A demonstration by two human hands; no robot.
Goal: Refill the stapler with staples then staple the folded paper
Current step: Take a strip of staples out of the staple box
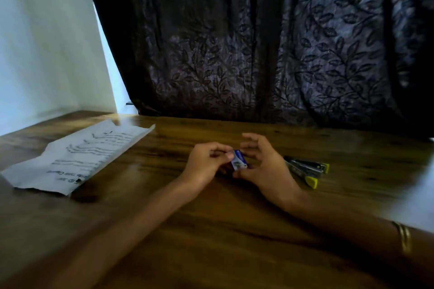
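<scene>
A folded paper (77, 156) lies flat near the left edge of the brown wooden table (211, 230). It has dark printed lines on it, and its near end looks torn and bent. It is well apart from both hands.

In the middle of the table, the left hand (206, 163) and the right hand (265, 166) come together. They hold a small blue and white box (239, 161) between them. The left hand pinches the left side of the box with its thumb and fingers. The right hand grips the box from below with its thumb, and its other fingers are curled loosely above it. A thin bangle (402, 237) sits on the right arm.

Just to the right of the right hand, a stapler (305, 169) lies on the table. It is swung open, with yellow tips. No hand touches it.

A dark curtain (258, 42) with a leaf pattern hangs behind the far edge of the table.
</scene>
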